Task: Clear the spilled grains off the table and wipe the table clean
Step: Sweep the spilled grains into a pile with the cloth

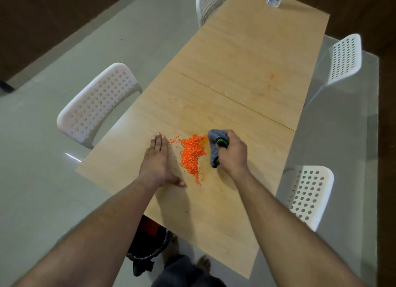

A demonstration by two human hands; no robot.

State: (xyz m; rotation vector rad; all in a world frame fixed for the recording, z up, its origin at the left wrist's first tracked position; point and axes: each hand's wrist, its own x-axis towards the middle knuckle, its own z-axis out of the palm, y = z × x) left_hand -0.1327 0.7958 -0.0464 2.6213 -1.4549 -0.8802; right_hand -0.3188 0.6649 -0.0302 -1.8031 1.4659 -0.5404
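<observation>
The spilled grains (191, 156) are gathered into one orange heap on the worktop (242, 77), lying between the two hands. The heap is elongated: its long axis runs from a broad far end, level with the fingertips, to a thin tail trailing toward the near edge of the worktop. A few loose grains are scattered off the far-left corner of the heap and beyond the tail.

To the right of the heap, just beside it, a grey cloth (215, 148) with green and black trim is bunched in the grip of the right hand (232, 153); the fingers are curled round it and the cloth is pressed down onto the worktop, its edge at or almost at the grains. To the left, the left hand (157, 160) is laid flat, fingers straight and together, holding nothing, its inner edge set parallel to the heap's long axis and a little apart from it. The cloth is judged the nearer of the two.

Farther out, a faint orange smear (272, 76) is seen well beyond the right-hand grip, past the seam in the worktop. A dark bin (150, 241) is partly visible below the near-left edge, on the left hand's side, so the heap would probably be swept along its own axis toward it.
</observation>
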